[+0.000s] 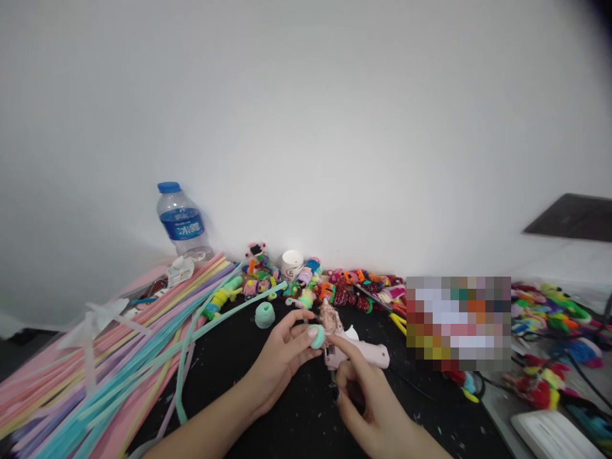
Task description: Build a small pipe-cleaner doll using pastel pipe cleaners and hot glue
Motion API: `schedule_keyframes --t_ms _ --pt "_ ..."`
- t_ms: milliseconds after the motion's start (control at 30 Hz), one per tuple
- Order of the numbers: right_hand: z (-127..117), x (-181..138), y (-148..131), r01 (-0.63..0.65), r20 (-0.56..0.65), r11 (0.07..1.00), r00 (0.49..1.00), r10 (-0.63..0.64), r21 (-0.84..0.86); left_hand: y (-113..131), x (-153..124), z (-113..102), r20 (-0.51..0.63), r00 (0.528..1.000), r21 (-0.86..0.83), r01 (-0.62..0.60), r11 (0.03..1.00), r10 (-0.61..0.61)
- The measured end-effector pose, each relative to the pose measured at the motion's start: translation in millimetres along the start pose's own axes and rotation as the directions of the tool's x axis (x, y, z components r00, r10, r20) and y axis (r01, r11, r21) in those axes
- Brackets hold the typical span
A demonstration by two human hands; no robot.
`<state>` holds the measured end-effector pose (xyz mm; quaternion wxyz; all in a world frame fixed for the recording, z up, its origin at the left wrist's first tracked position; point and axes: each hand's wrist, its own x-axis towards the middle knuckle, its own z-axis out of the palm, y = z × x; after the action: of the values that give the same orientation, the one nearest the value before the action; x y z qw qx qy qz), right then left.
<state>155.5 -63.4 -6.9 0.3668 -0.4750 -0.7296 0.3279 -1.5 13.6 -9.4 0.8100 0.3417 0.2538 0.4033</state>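
Observation:
My left hand [282, 354] pinches a small mint-green pipe-cleaner coil [317, 336] between thumb and fingertips, low over the black table [296, 421]. My right hand [363, 398] grips a pink hot glue gun [356, 354], index finger stretched along its top. The gun's nozzle points left and sits right beside the coil. A second mint-green coil [264, 315] lies on the table just behind my left hand.
Long pastel pipe cleaners [109, 376] fan across the left. A blue-capped water bottle [182, 223] and a white cup [291, 262] stand by the wall. Colourful pipe-cleaner figures [335, 287] line the back and right side [554, 319]. A white device [554, 437] lies at bottom right.

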Motion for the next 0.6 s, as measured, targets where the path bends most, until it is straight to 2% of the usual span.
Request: schedule_keyframes --t_ms 467,600 --pt "-0.1 -1.6 2.7 0.024 0.028 0.995 0.999 -0.021 -0.097 -0.3 2.0 -0.7 -0.048 0.999 -0.011 -0.006 1.000 0.006" --pt "-1.0 -2.7 0.5 0.061 -0.023 0.992 0.998 -0.064 -0.114 -1.0 2.3 -1.8 -0.052 0.999 0.028 -0.013 1.000 0.014"
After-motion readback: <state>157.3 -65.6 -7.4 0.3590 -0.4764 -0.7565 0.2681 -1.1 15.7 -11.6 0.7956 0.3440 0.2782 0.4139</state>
